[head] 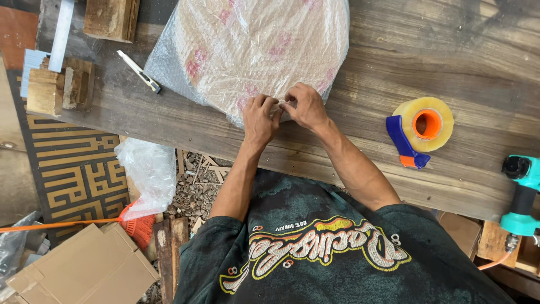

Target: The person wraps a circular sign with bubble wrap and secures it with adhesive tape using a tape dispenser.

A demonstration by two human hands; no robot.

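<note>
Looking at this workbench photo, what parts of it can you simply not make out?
Head view only:
- The round object is veiled by bubble wrap, and the top edge cuts it off; only pink patches show through.
- What the left hand and right hand pinch at the wrap's edge is hidden by their fingers.
- The teal power tool is cut off by the right edge.
- The knife blade is too small to tell.

A dark, weathered plank tabletop [439,50] fills the upper view. Left of it lies a brown mat [67,169] with a gold maze pattern; below the mat, flattened cardboard [84,270] and rubble [194,191] cover the floor.
</note>
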